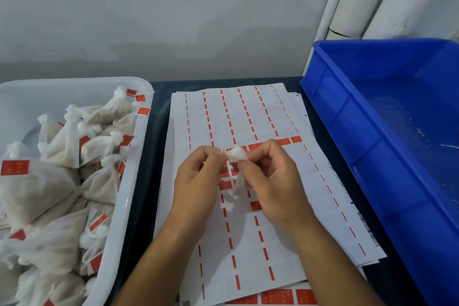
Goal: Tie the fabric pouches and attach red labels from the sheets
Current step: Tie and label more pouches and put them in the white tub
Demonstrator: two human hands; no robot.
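Head view is showing both hands pinching one white pouch (237,154) above the label sheets (248,231) on the bench: left hand (198,176) gripping its left edge, right hand (270,176) its top. Tied pouches are lying in the white tub (134,181); a blue bin (347,131) is sitting right.

Small packing workshop, label sheets (248,206), white tub (129,196) of tagged pouches (59,146), blue crate (347,112)

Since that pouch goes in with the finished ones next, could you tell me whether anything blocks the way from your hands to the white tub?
Nothing visible does. Both hands hold the pouch above the label sheets; the white tub sits directly left, across bare dark tabletop.
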